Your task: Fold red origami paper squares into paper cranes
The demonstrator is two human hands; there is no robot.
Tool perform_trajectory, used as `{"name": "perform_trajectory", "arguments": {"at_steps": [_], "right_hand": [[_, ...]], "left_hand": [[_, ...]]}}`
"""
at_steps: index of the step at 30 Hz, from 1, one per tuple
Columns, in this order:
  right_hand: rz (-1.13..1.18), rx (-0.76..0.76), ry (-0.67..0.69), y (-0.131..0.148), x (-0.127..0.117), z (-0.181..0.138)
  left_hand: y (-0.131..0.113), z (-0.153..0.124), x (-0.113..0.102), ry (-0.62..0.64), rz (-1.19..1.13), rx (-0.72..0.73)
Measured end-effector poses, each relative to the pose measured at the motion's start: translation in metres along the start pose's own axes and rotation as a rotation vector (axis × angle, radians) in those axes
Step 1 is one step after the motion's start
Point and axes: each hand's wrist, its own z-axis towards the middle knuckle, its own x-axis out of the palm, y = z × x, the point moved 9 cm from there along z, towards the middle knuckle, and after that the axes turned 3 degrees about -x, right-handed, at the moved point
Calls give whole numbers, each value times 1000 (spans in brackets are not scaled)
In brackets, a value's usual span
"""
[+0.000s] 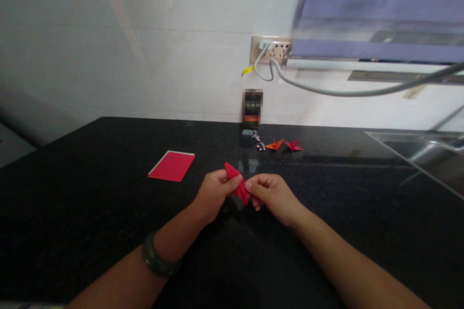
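A folded piece of red paper (234,172) is held above the dark countertop, tilted, with one point up to the left and another down to the right. My left hand (216,192) grips it, thumb pressed on its front. From the right side, my right hand (268,194) pinches its edge between thumb and forefinger; what lies under those fingertips is hidden. A stack of square red paper sheets (172,166) lies to the left of my hands. Farther back stand an orange paper crane (275,144) and a red paper crane (293,146).
A phone-like dark upright object (252,108), its front blurred out, leans on the wall with a beaded strap (258,144) before it. A wall socket (271,50) has a plug and grey cable (337,91). At the right is a metal sink (416,154).
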Motion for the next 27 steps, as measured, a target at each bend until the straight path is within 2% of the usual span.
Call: {"name": "perform_trajectory", "arguments": {"at_steps": [4, 10, 17, 22, 27], "right_hand": [[-90, -6, -3, 0, -1, 0], [-179, -27, 12, 3, 4, -1], [-163, -15, 79, 0, 12, -4], [-162, -25, 48, 0, 9, -3], [-112, -6, 50, -2, 10, -3]], "left_hand": [[0, 1, -4, -38, -34, -8], [0, 1, 0, -28, -119, -21], [1, -1, 3, -19, -133, 12], [0, -1, 1, -57, -89, 6], [1, -1, 5, -23, -104, -10]]}}
